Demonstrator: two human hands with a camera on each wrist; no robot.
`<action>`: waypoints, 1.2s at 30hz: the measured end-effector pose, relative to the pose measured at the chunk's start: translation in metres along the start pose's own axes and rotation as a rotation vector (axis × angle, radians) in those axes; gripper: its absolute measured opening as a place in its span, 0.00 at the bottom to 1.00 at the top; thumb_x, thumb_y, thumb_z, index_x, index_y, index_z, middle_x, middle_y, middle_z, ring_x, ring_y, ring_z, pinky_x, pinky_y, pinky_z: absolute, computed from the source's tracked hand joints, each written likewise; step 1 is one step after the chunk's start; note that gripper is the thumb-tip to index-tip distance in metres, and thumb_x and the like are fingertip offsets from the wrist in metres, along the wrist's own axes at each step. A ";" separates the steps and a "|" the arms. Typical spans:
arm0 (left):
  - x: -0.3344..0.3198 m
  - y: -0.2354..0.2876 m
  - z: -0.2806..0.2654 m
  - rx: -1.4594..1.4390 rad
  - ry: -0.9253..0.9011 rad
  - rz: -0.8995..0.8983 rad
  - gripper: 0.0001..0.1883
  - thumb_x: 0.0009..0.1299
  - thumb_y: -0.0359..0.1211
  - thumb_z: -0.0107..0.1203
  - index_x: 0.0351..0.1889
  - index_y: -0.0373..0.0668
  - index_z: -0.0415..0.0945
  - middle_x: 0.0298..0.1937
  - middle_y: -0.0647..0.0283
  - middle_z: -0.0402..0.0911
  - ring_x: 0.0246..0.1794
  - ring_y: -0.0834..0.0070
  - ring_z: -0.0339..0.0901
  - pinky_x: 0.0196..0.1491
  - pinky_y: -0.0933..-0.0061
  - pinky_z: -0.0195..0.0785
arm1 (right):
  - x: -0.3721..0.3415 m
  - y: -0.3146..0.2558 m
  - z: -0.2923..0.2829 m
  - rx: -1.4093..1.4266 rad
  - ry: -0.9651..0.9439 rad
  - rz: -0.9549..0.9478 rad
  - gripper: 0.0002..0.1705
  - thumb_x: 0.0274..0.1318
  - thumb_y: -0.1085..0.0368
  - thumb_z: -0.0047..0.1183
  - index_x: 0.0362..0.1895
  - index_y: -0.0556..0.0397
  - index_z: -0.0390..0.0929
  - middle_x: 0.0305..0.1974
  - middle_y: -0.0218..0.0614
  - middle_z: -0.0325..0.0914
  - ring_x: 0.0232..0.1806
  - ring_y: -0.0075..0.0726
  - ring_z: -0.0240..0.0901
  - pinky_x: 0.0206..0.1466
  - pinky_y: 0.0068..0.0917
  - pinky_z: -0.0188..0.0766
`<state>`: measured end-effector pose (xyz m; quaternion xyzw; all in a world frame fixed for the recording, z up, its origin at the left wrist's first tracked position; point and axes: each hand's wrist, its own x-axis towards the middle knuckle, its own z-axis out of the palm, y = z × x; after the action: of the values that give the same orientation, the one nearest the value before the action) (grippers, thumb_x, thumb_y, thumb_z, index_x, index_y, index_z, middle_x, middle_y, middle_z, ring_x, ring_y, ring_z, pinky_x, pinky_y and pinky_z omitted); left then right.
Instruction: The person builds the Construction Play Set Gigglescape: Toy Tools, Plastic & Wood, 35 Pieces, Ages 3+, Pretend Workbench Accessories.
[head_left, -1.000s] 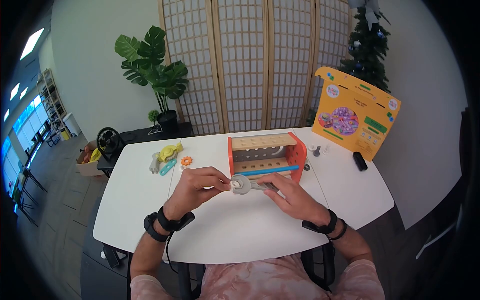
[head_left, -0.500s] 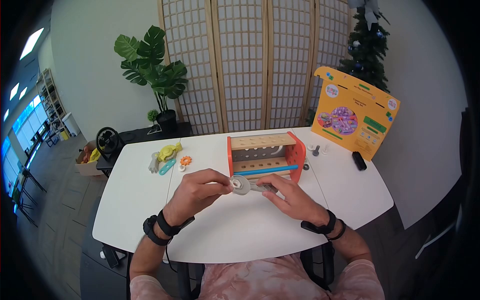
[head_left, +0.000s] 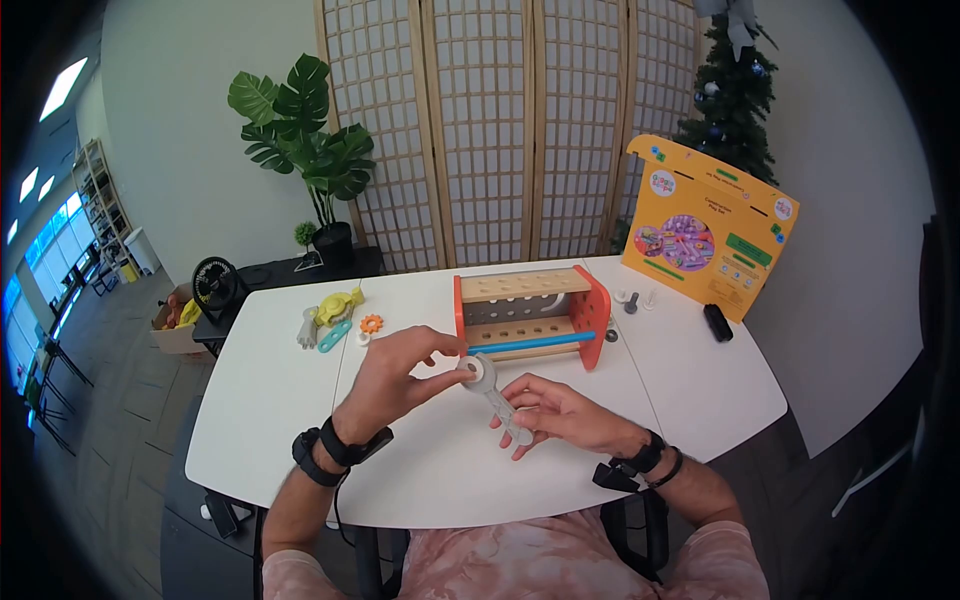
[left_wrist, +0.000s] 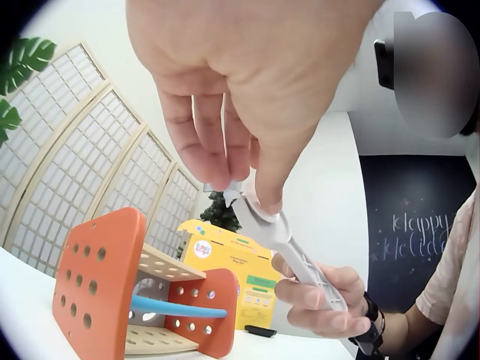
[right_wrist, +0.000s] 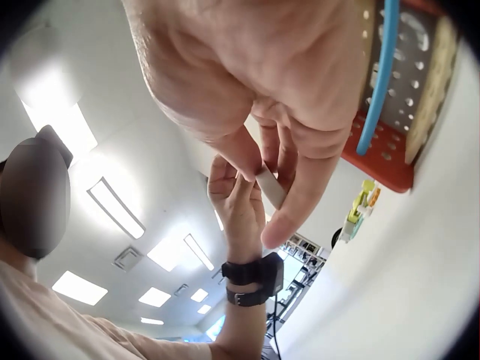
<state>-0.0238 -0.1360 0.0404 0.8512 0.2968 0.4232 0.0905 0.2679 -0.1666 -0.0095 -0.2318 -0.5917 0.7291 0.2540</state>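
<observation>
Between both hands is a grey toy wrench (head_left: 503,405) with a round head and a ribbed handle, tilted in the air over the table. My right hand (head_left: 565,415) holds its handle between thumb and fingers. At the round end, my left hand (head_left: 400,375) pinches a small white nut (head_left: 475,369) set against the head. The left wrist view shows thumb and fingertips closed around that end, which partly hide the nut, and the ribbed wrench handle (left_wrist: 300,266) running down to the other hand. In the right wrist view only a pale bit of the handle (right_wrist: 271,187) shows.
Just beyond the hands stands a toy workbench (head_left: 597,315) with red sides, wooden shelves and a blue rod (head_left: 530,342). Yellow and grey toy pieces (head_left: 330,312), a teal strip (head_left: 335,336) and an orange gear (head_left: 372,323) lie left. At right are a grey bolt (head_left: 631,303) and a yellow box (head_left: 710,230).
The wrench's handle has swung down toward me, from pointing right. My right hand has lowered and turned with it, fingers more visible. My left hand stays at the head, its fingers spread more.
</observation>
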 end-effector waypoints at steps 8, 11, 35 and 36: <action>0.007 -0.026 -0.019 0.037 0.237 -0.194 0.11 0.71 0.30 0.73 0.47 0.38 0.86 0.42 0.62 0.90 0.41 0.76 0.89 0.37 0.76 0.82 | -0.003 0.007 0.000 0.109 0.074 0.055 0.20 0.85 0.60 0.46 0.72 0.51 0.64 0.65 0.44 0.79 0.59 0.40 0.83 0.63 0.42 0.86; -0.007 -0.089 -0.035 -0.065 0.257 -0.393 0.13 0.70 0.28 0.73 0.50 0.37 0.84 0.42 0.63 0.88 0.41 0.78 0.88 0.37 0.76 0.82 | -0.007 0.015 -0.004 0.115 0.089 0.095 0.20 0.85 0.59 0.47 0.72 0.51 0.64 0.64 0.44 0.79 0.59 0.40 0.83 0.63 0.43 0.86; -0.068 -0.212 -0.020 0.364 -0.014 -0.658 0.13 0.62 0.33 0.78 0.36 0.37 0.86 0.36 0.61 0.88 0.37 0.72 0.88 0.41 0.69 0.80 | 0.005 0.063 -0.034 0.161 0.218 0.166 0.18 0.83 0.60 0.51 0.68 0.52 0.66 0.63 0.46 0.80 0.59 0.43 0.85 0.65 0.44 0.86; -0.065 -0.207 -0.019 0.110 -0.006 -0.697 0.12 0.64 0.32 0.78 0.36 0.37 0.86 0.36 0.63 0.88 0.38 0.75 0.87 0.42 0.72 0.80 | 0.008 0.064 -0.034 0.167 0.227 0.157 0.18 0.83 0.60 0.51 0.67 0.52 0.65 0.63 0.46 0.80 0.59 0.43 0.85 0.65 0.44 0.86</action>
<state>-0.1571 -0.0090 -0.0752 0.7038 0.5914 0.3478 0.1844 0.2778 -0.1468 -0.0792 -0.3361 -0.4765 0.7626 0.2800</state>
